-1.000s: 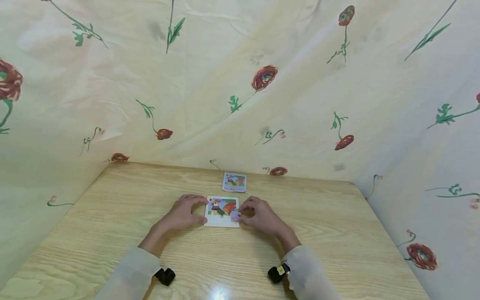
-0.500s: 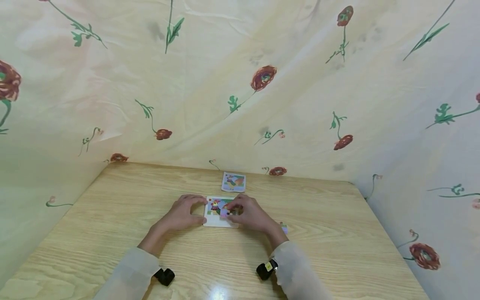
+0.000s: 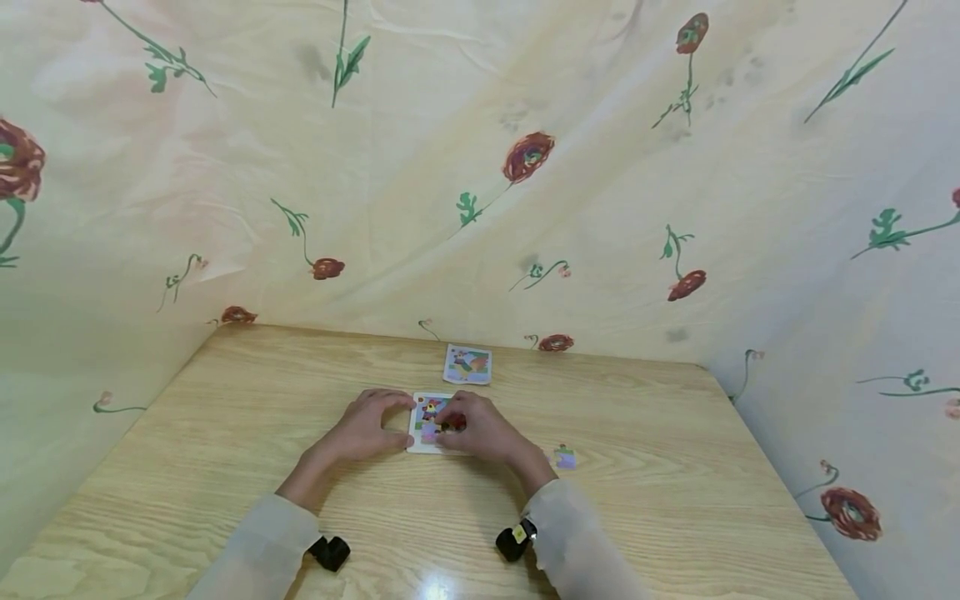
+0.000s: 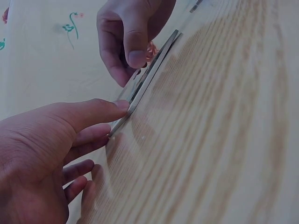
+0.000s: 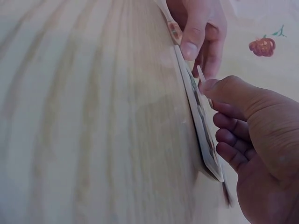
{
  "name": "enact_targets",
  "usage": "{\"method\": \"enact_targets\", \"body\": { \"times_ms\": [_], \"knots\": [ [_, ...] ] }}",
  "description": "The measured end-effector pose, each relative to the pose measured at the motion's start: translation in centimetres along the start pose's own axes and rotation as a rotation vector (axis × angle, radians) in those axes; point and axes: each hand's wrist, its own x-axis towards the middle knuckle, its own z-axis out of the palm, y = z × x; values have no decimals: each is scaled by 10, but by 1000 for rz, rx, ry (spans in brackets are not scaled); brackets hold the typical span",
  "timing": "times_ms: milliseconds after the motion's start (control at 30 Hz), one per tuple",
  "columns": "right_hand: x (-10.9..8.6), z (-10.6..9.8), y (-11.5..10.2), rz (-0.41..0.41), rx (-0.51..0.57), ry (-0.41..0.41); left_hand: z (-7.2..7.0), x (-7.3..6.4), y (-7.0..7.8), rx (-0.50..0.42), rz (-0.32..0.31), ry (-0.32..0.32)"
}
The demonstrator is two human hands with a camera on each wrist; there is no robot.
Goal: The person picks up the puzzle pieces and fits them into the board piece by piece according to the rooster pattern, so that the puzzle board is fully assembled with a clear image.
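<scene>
A small jigsaw puzzle board (image 3: 422, 447) with a white border and a colourful bird picture lies on the wooden table. My left hand (image 3: 365, 427) holds it by the left edge, thumb at the near corner and a finger at the far one. Over the board, my right hand (image 3: 480, 427) pinches a small puzzle piece (image 5: 201, 74) between thumb and fingers. That piece is tilted, seen edge-on in the right wrist view, above the board's left part. The right hand covers the board's right part in the head view.
A square card (image 3: 468, 365) with a matching bird picture lies behind the board. To the right, by my right wrist, is a loose purple and green puzzle piece (image 3: 565, 457). A floral cloth (image 3: 375, 183) hangs behind the wooden table (image 3: 660, 467).
My right hand has moved left across the board with the puzzle piece, uncovering the loose piece at the right. The left hand stays at the board's left edge.
</scene>
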Motion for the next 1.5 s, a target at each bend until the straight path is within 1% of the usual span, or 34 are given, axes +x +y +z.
{"method": "enact_targets", "body": {
  "times_ms": [133,333,567,967,1233,1333,1500],
  "knots": [
    [1,3,-1,1,-17,-7,1,1,-1,6,0,0],
    [2,5,-3,-23,-78,-4,1,1,0,-3,-4,0],
    [3,8,-4,-46,-111,-7,1,0,0,-1,-1,-3],
    [5,10,-2,-47,-116,-14,0,-2,1,-7,5,-4],
    [5,11,-4,-47,-77,-10,0,-2,1,-14,0,-14],
    [5,11,-4,-45,-77,-6,1,-2,1,-19,-2,-15],
    [6,13,-4,-72,-99,6,0,-1,1,-19,-2,-11]
  ]
}}
